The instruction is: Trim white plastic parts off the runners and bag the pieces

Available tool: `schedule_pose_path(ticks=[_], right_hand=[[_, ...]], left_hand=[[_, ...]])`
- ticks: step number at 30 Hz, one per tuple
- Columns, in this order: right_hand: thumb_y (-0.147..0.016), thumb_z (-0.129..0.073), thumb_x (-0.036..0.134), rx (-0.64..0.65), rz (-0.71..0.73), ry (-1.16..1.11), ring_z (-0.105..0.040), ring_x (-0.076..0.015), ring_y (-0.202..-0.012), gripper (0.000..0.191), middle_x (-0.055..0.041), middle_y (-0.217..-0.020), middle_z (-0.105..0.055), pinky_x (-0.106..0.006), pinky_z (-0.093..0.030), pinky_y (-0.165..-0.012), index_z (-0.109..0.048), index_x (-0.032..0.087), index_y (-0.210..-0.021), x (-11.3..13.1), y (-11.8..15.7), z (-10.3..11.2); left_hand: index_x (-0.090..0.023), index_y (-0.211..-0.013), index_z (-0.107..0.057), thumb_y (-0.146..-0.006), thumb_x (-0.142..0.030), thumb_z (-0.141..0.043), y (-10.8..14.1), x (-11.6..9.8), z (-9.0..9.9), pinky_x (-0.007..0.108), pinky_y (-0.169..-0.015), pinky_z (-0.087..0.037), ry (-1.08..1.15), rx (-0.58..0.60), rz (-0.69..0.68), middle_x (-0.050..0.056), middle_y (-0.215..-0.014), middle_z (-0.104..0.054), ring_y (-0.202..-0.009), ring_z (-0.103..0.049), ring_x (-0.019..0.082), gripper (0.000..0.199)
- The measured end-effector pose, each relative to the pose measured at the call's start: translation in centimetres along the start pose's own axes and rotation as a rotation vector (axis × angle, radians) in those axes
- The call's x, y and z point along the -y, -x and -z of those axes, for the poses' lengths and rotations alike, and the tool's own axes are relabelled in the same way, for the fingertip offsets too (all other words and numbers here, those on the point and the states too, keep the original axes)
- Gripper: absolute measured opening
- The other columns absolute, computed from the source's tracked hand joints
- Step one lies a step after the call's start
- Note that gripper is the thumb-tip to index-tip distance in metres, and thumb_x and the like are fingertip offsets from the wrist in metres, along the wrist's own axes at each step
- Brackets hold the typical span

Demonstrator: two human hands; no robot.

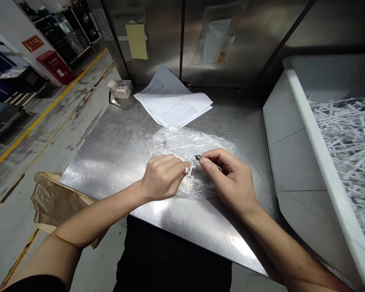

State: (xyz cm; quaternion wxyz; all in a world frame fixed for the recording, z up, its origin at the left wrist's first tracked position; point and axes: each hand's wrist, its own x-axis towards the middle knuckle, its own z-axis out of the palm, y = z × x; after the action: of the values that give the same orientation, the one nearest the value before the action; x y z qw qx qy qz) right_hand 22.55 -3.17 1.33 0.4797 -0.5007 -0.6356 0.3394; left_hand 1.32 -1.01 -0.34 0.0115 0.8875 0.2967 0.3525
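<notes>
While the left hand [164,176] is pinching a white piece [190,171] between thumb and curled fingers just below the centre of the frame, the right hand [231,176], right of centre, is gripping a small metal tool [198,157] between thumb and forefinger. The tool's dark tip is pointing left, close to the white piece; whether the two are touching, I cannot tell, and the fingers are hiding much of the tool. Beneath both hands, a clear bag [170,140] is lying crumpled in the middle of the frame, on a metal table [109,150]. Above it, papers [174,107] are lying with an edge curling over, and a socket [122,89] is sitting at the table's far left corner. Along the right edge, a bin [301,105] is holding many white strips [349,138]. At lower left, a brown sack [56,198] is standing beside the table.
</notes>
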Motion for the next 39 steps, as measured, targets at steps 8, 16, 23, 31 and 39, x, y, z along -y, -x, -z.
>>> schedule_pose_path(ticks=[8,16,23,31,39], right_hand=[[-0.101,-0.07,0.027,0.002,0.094,0.056,-0.065,-0.0181,-0.072,0.007,-0.0006,-0.085,-0.075,-0.033,-0.052,-0.068,-0.074,0.025,-0.096,-0.1,0.0,0.4],[-0.103,-0.069,0.026,0.034,0.149,0.087,-0.067,-0.0184,-0.075,0.006,-0.0008,-0.089,-0.076,-0.034,-0.051,-0.07,-0.075,0.025,-0.1,-0.4,0.0,0.7],[-0.104,-0.068,0.026,0.095,0.21,0.114,-0.069,-0.0197,-0.076,0.008,-0.0017,-0.088,-0.077,-0.035,-0.052,-0.071,-0.074,0.025,-0.099,-0.1,0.0,0.6],[-0.104,-0.069,0.02,0.115,0.265,0.098,-0.068,-0.0166,-0.077,0.007,-0.0003,-0.088,-0.075,-0.032,-0.05,-0.071,-0.073,0.024,-0.101,-0.3,0.0,0.4],[-0.104,-0.07,0.021,0.085,0.21,0.087,-0.065,-0.0147,-0.071,0.008,0.0015,-0.085,-0.075,-0.031,-0.047,-0.067,-0.074,0.024,-0.098,-0.6,0.0,0.3]], left_hand=[[-0.016,-0.108,-0.07,-0.112,-0.022,-0.05,-0.3,0.4,0.7,0.033,-0.076,-0.055,0.405,0.065,0.151,0.007,-0.089,-0.077,-0.08,-0.07,0.018,0.022],[-0.017,-0.101,-0.07,-0.111,-0.039,-0.056,-0.5,1.0,1.2,0.029,-0.073,-0.05,0.897,0.135,0.454,0.006,-0.091,-0.072,-0.079,-0.065,0.016,0.029],[-0.016,-0.092,-0.064,-0.107,-0.041,-0.056,-0.5,1.5,1.1,0.027,-0.058,-0.036,1.095,0.164,0.605,-0.001,-0.07,-0.048,-0.06,-0.041,0.012,0.031],[-0.014,-0.088,-0.07,-0.102,-0.044,-0.068,-0.7,1.0,1.3,0.026,-0.063,-0.036,1.269,0.16,0.738,0.001,-0.075,-0.052,-0.066,-0.043,0.011,0.034],[-0.016,-0.092,-0.07,-0.106,-0.045,-0.063,-0.9,1.0,1.3,0.026,-0.06,-0.038,1.149,0.161,0.659,-0.001,-0.068,-0.051,-0.061,-0.044,0.012,0.034]])
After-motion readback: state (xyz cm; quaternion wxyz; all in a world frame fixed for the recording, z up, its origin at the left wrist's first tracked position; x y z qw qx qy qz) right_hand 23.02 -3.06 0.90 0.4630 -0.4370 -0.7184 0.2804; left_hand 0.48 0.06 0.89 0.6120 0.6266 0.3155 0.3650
